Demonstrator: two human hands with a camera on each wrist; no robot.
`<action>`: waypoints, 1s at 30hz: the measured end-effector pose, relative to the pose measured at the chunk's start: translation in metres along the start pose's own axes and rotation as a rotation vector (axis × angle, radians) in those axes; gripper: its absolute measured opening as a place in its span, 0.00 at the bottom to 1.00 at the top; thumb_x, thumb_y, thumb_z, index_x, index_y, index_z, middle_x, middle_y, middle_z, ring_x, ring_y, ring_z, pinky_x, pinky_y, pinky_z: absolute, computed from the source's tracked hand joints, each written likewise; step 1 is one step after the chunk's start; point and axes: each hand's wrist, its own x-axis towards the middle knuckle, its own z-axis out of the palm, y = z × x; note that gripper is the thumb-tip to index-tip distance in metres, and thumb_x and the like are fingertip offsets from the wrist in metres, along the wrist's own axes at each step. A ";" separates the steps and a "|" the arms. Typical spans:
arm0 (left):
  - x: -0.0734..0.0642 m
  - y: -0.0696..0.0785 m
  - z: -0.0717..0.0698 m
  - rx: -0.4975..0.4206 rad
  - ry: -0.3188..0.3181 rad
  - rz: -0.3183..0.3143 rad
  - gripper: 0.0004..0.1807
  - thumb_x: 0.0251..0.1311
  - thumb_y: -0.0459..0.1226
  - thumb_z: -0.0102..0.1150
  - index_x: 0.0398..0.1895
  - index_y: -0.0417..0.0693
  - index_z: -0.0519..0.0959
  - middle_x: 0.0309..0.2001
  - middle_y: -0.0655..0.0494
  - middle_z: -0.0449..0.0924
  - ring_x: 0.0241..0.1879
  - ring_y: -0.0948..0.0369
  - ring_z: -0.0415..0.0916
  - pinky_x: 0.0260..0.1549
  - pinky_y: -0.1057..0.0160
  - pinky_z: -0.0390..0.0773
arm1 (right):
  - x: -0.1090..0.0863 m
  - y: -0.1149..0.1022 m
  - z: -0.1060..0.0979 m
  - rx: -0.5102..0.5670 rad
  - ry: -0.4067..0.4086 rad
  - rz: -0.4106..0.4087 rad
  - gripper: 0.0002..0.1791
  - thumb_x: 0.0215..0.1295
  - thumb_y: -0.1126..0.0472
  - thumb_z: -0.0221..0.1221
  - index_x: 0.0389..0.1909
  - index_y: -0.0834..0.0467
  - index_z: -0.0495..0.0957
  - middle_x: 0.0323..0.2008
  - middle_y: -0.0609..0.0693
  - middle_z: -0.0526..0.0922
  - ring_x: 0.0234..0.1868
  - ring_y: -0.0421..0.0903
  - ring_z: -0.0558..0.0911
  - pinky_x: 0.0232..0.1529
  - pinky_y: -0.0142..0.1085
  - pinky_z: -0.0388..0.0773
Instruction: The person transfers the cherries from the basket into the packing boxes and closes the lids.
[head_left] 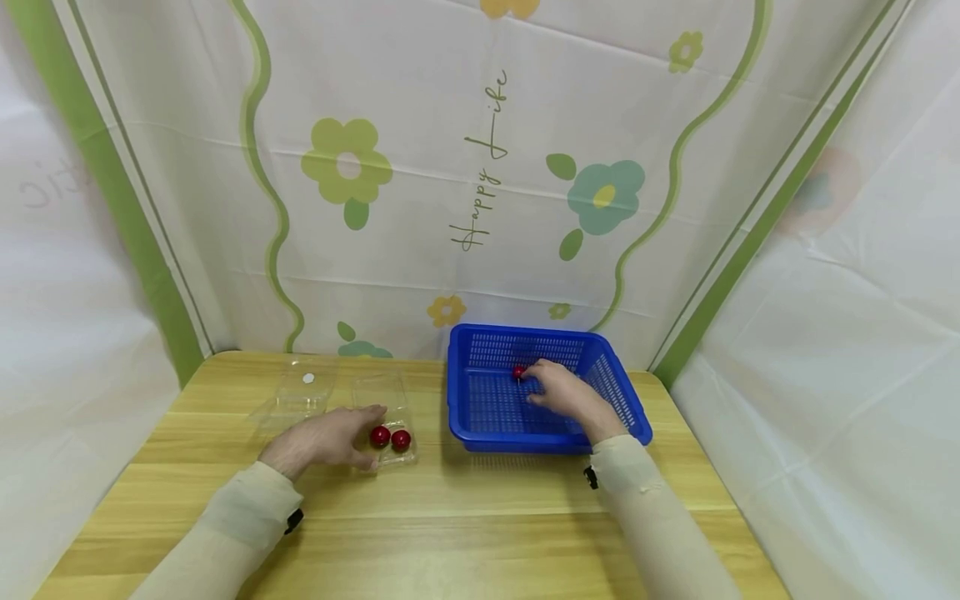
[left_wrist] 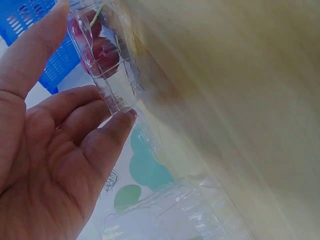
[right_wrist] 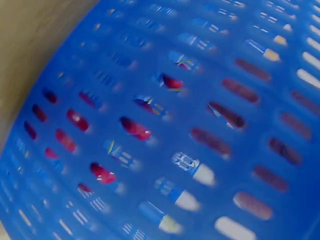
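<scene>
- Reaching into the blue basket [head_left: 483, 402] on the right of the bench [head_left: 450, 533], in the head view, the right hand [head_left: 566, 396] has its thumb and fingers apart, with a lone red fruit [head_left: 518, 372] right by the fingertips. Whether the two touch is hard to tell. The fruit is inside the basket, toward its far side, with a short stem on its near side.
- Left of the basket, the left hand [head_left: 326, 439] holds a clear box [head_left: 397, 459] by its left side, fingers toward the far side and thumb toward the near one. Two red fruits [head_left: 390, 438] sit side by side in it, and its lid [head_left: 381, 392] lies folded back on the far side.
- Farther left lies a second clear box [head_left: 288, 402], its lid raised, with a white sticker [head_left: 308, 378].
- From the left wrist, thumb and fingers flank the box; a green stem crosses one fruit. Part of the basket shows behind, and clear plastic below.
- From the right wrist, the slotted basket wall fills most of the view. Red and skin-toned patches show through; blur hides which fruits these are, and the hand's grip cannot be told.
</scene>
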 end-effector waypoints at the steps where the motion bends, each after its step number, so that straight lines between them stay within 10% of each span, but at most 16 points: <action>1: 0.000 0.000 0.000 0.000 -0.001 -0.001 0.53 0.68 0.41 0.87 0.89 0.31 0.68 0.84 0.31 0.77 0.84 0.29 0.73 0.86 0.26 0.73 | 0.000 0.002 0.000 -0.006 -0.003 -0.001 0.25 0.80 0.63 0.74 0.72 0.67 0.86 0.71 0.66 0.88 0.75 0.66 0.86 0.80 0.61 0.85; 15: 0.000 -0.002 0.001 0.000 0.005 0.004 0.53 0.68 0.42 0.87 0.89 0.32 0.68 0.84 0.32 0.78 0.84 0.29 0.74 0.85 0.26 0.74 | 0.004 0.028 0.015 -0.035 -0.080 0.113 0.28 0.78 0.64 0.76 0.74 0.68 0.85 0.74 0.68 0.86 0.79 0.68 0.83 0.85 0.63 0.80; 23: 0.001 -0.002 0.001 0.003 0.001 0.015 0.53 0.68 0.42 0.87 0.89 0.31 0.68 0.83 0.31 0.78 0.84 0.29 0.74 0.85 0.27 0.74 | 0.037 0.102 0.071 -0.062 -0.041 0.063 0.22 0.74 0.60 0.80 0.65 0.61 0.90 0.58 0.58 0.94 0.62 0.58 0.91 0.71 0.59 0.90; 30: 0.000 -0.002 0.001 0.006 0.000 0.012 0.53 0.69 0.42 0.86 0.90 0.32 0.67 0.84 0.31 0.77 0.84 0.28 0.74 0.85 0.26 0.74 | 0.033 0.095 0.062 -0.038 -0.064 0.038 0.10 0.76 0.64 0.77 0.55 0.57 0.93 0.50 0.53 0.96 0.50 0.50 0.92 0.58 0.49 0.95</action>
